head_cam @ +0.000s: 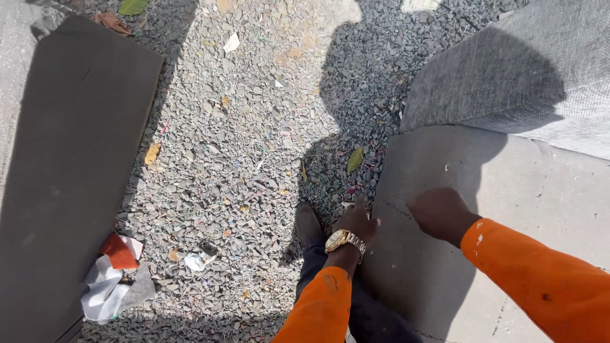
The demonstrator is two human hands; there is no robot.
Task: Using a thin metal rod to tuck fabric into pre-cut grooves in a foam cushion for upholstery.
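We've got both arms reaching down and forward in orange sleeves. Our left hand hangs low near the middle, back of the hand up, fingers pointing away and curled at their tips; the wrist carries a gold watch. Our right hand sits just beside it, palm down, fingers together, lying flat. Both hands are in shadow.

Your only view comes from the camera on your head, looking steeply down from standing height at the large grey stone slab at lower right. Loose grey gravel spreads left of that slab, and a dark flat board lies beyond it, far left.
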